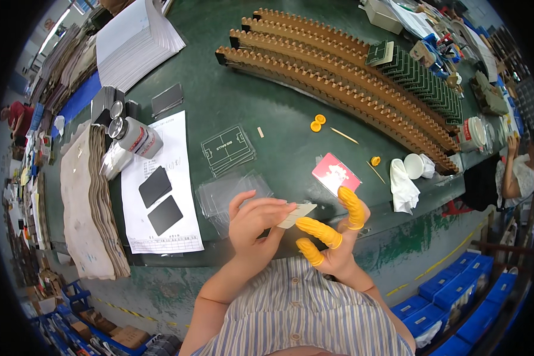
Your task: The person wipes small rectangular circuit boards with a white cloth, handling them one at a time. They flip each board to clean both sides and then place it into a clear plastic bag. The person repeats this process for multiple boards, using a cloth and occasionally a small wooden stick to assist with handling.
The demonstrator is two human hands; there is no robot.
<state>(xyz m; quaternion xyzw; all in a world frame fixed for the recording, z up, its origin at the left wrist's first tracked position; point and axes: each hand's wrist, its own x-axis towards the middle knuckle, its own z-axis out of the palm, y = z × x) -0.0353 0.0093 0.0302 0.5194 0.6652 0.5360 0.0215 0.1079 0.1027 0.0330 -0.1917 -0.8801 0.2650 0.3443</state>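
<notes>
Pale card (296,216), nearside-left of the pink card (336,172), is pinched by the left hand (256,228); the right hand's (342,254) grip stands parted beside it, yellow finger covers (325,233) likely preventing smudges.

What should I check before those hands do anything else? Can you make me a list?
1. Left hand holding the pale flat piece: ok.
2. Right hand wearing yellow finger covers: ok, three show.
3. Right fingertips touching the piece: cannot tell, they're very close.
4. Clear plastic sheets neatly stacked: not ok, they're spread unevenly.
5. Pink card lying on the table: ok.
</notes>
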